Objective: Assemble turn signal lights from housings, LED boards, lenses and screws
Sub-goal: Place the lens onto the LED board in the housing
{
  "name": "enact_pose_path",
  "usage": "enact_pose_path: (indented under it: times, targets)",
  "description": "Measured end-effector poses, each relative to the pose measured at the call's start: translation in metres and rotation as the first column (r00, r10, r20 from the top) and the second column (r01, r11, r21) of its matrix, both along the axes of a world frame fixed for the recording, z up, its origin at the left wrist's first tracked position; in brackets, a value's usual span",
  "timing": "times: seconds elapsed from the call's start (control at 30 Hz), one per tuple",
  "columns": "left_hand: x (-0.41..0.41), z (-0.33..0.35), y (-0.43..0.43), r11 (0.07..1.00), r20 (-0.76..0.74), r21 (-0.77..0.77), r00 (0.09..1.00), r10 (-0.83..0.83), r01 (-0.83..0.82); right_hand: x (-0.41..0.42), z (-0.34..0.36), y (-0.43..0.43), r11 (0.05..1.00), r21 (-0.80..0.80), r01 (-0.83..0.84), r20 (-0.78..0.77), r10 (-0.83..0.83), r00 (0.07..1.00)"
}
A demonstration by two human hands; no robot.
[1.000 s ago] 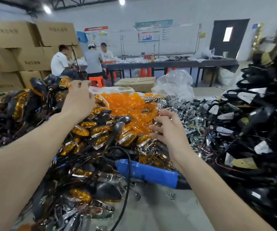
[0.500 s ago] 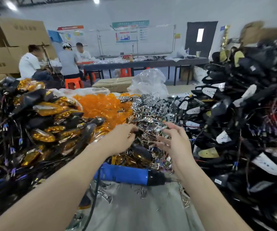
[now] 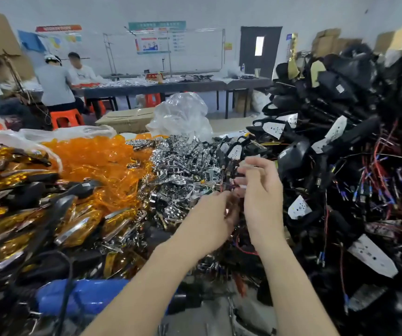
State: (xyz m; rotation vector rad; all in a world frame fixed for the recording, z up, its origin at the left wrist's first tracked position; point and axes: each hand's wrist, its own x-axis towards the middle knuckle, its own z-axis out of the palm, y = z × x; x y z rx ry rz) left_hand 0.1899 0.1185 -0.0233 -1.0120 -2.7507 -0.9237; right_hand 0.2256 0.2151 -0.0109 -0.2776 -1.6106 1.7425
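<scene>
Workshop interior, head view. At the white rear wall hang a whiteboard (image 3: pixel 195 48) and posters, with a dark door (image 3: pixel 259 50) to the right. Three persons (image 3: pixel 54 83) sit on orange stools (image 3: pixel 65 118) at a long dark table (image 3: pixel 171 86). A cardboard carton (image 3: pixel 127 120) and a clear plastic bag (image 3: pixel 183 115) stand behind the near bench (image 3: pixel 202 318), whose grey surface shows only at the lower edge.

Four heaps cover the bench. At the left lie finished lights (image 3: pixel 13 202), black bodies with amber fronts. Behind them is a mound of loose amber lenses (image 3: pixel 93 161), and at the centre a mound of chrome reflectors (image 3: pixel 183 163). At the right a tall stack of black housings (image 3: pixel 335 83) rises, carrying white LED boards (image 3: pixel 274 129) and red and blue wires (image 3: pixel 384 170). A blue electric screwdriver (image 3: pixel 83 297) lies on its side at the front, its black cord crossing it.

Both forearms reach forward. The left hand (image 3: pixel 209 219) and right hand (image 3: pixel 260 190) meet, almost touching, where the reflector mound borders the housing stack. The right fingers (image 3: pixel 246 166) curl toward a small dark wired part. The left fingertips are hidden behind the hand. Motion blur prevents telling whether either hand grips anything.
</scene>
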Motion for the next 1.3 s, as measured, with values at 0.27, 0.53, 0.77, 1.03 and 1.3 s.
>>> enact_pose_path:
  times: [0.27, 0.53, 0.77, 1.03, 1.3]
  targets:
    - [0.0, 0.0, 0.064, 0.997, 0.014, 0.076, 1.0, -0.012, 0.011, -0.001, -0.012, 0.027, 0.974, 0.04, 0.225, -0.06, -0.222, 0.973]
    - [0.0, 0.004, 0.072, 0.996, 0.161, -0.041, 0.984, -0.078, 0.085, -0.001, -0.014, 0.028, 0.947, -0.022, 0.322, -0.087, -0.322, 0.943]
    - [0.006, 0.024, 0.059, 0.883, 0.352, 0.443, 0.936, -0.014, -0.154, 0.003, 0.0, 0.015, 0.972, 0.002, 0.234, -0.111, -0.232, 0.966]
    - [0.03, 0.086, -0.02, 0.936, -0.349, 0.347, 0.917, 0.192, -0.064, 0.014, 0.036, -0.002, 0.866, -0.421, -0.269, -0.307, 0.143, 0.941]
    - [0.069, 0.009, -0.059, 0.939, -0.366, -0.025, 0.877, 0.311, -0.343, 0.003, 0.019, -0.037, 0.581, -0.667, -0.466, -0.283, 0.381, 0.88]
